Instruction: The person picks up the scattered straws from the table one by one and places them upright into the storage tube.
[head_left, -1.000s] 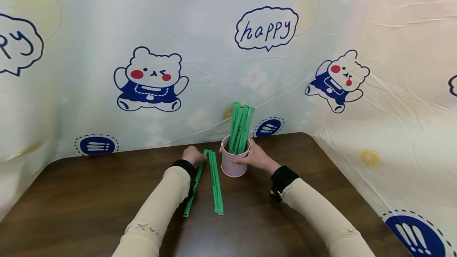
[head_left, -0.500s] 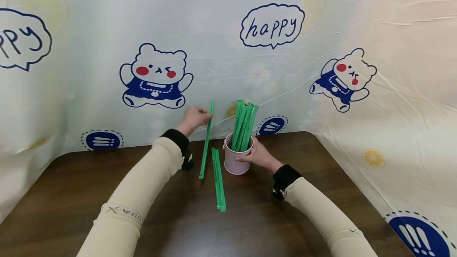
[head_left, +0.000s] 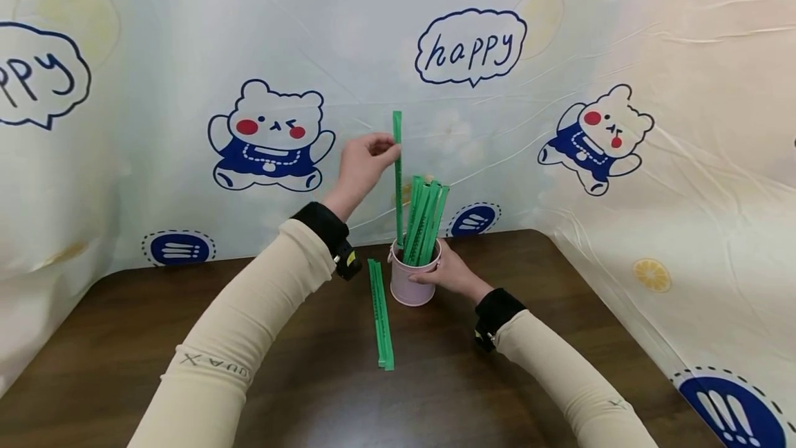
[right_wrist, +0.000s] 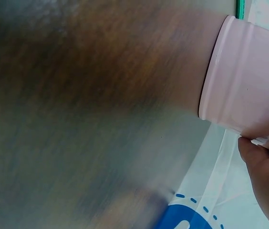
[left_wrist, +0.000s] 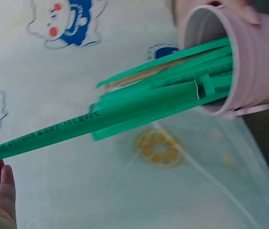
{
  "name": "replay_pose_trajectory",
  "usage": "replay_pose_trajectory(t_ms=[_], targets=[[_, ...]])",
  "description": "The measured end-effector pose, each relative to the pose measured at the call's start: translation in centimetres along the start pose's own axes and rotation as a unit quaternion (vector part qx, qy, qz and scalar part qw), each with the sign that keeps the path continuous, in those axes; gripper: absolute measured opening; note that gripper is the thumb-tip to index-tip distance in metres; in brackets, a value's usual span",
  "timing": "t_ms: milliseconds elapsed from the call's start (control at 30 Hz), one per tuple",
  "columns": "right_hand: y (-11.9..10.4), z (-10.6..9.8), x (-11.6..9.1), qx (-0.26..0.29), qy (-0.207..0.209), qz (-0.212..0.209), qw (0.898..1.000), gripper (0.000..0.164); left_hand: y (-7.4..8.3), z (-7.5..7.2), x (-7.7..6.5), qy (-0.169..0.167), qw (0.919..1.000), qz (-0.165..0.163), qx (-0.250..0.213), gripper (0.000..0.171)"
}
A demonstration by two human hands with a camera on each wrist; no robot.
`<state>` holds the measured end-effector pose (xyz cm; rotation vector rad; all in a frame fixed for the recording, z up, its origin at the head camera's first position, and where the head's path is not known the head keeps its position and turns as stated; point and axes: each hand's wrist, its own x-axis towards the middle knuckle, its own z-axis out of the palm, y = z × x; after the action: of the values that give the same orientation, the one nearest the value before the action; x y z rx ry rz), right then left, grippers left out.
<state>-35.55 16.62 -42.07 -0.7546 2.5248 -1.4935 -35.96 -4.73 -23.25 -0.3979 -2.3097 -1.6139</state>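
Observation:
My left hand (head_left: 367,161) pinches a green-wrapped drinking straw (head_left: 399,189) near its top and holds it upright. The straw's lower end is at the mouth of a small pink bucket (head_left: 412,289); whether it is past the rim I cannot tell. Several green-wrapped straws (head_left: 426,220) stand leaning in the bucket, a brown stick-like piece (left_wrist: 158,71) among them in the left wrist view. With thumb in front, my right hand (head_left: 457,272) grips the bucket's right side; its other fingers are hidden. A few more wrapped straws (head_left: 381,316) lie on the table left of the bucket.
The dark wooden table (head_left: 485,379) ends just behind the bucket. A pale printed cloth (head_left: 373,40) with bears and lettering hangs behind and to the sides. A small handle joint (left_wrist: 251,110) juts from the bucket's side.
My left hand has lifted one straw off the table, raised it upright and carried it right, over the bucket. My right hand has kept its grip on the bucket.

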Motion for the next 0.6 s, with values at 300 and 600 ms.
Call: replay_pose_trajectory(t_ms=[300,600], targets=[[0.2,-0.2,0.0,0.011,-0.006,-0.003,1.000,0.084,-4.9,3.1,-0.8,-0.043,0.9981,-0.006,0.044,0.027],[-0.1,0.0,0.0,0.009,-0.002,0.003,1.000,0.086,-8.5,5.0,-1.9,-0.065,0.9935,-0.044,0.082,0.029]])
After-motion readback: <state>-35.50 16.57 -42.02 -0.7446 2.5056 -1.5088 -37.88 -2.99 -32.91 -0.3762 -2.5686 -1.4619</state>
